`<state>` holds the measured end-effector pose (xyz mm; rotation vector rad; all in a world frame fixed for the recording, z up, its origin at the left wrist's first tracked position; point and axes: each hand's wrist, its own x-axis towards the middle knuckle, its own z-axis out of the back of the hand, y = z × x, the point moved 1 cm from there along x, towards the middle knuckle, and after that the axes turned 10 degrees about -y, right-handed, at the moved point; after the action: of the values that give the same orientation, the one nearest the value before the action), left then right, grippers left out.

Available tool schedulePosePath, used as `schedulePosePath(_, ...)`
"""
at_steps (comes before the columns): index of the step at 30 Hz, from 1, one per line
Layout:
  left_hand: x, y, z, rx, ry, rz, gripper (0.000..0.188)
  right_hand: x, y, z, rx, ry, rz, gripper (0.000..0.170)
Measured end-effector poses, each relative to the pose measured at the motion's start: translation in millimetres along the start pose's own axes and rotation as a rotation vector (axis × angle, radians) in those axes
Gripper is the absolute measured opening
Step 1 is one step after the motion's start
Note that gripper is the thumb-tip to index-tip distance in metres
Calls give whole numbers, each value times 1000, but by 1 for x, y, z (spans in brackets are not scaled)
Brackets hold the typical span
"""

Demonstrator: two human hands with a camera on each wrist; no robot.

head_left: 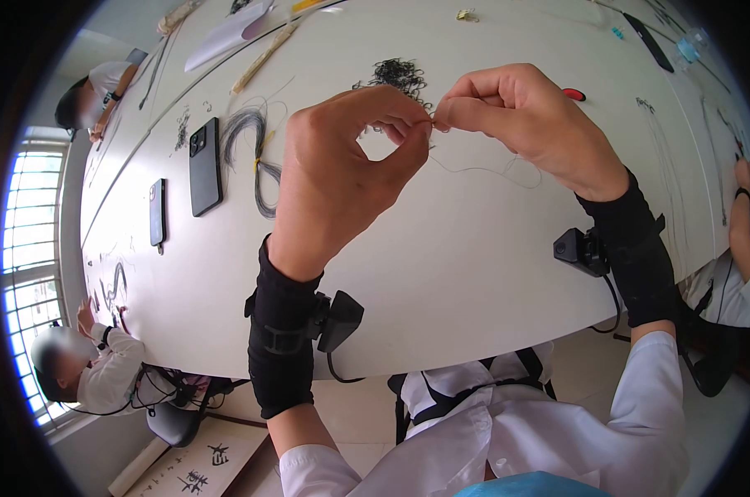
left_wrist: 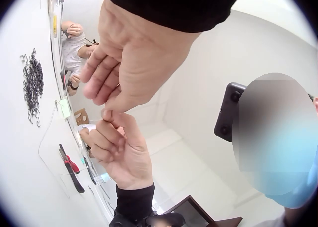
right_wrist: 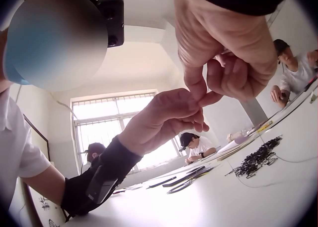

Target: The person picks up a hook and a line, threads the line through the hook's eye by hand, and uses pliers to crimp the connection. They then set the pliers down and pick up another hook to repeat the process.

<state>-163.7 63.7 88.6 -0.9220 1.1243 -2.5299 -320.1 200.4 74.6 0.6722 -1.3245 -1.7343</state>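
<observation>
My left hand and right hand meet fingertip to fingertip above the white table. Thumb and forefinger of each hand pinch a tiny dark hook with thin line, mostly hidden by the fingertips. In the left wrist view the right hand comes from below against the left thumb tip; the left hand's other fingers are loosely bent. The right hand's other fingers curl toward its palm in the right wrist view. A fine pale line loops over the table below the hands. Behind them lies a pile of small black hooks.
Left of the hands lie a tied hank of grey line, a black phone and a smaller phone. Red-and-black cutters lie beyond the right hand. Other people sit around the table.
</observation>
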Motion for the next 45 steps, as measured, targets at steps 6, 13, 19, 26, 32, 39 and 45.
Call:
schedulePosePath(6,0,3,0,-64,-1,51,12,-1,8,4,2,-3,-10,27)
schedulePosePath(13,0,1,-1,-48,-1,66,12,-3,13,4,37,43,-66,26)
schedulePosePath(19,2,2,1,-13,-16,-20,10,-3,12,3,52,18,-95,24)
schedulePosePath(26,1,6,-7,45,-117,-198,12,-2,9,3,64,23,-119,24)
schedulePosePath(32,0,8,-9,41,-124,-187,10,-1,3,1,30,15,-34,27)
schedulePosePath(39,-1,3,-6,18,-72,-16,7,-1,5,1,-34,-71,20,26)
schedulePosePath(45,-1,3,-5,18,-64,-9,8,1,-1,2,-17,-92,52,27)
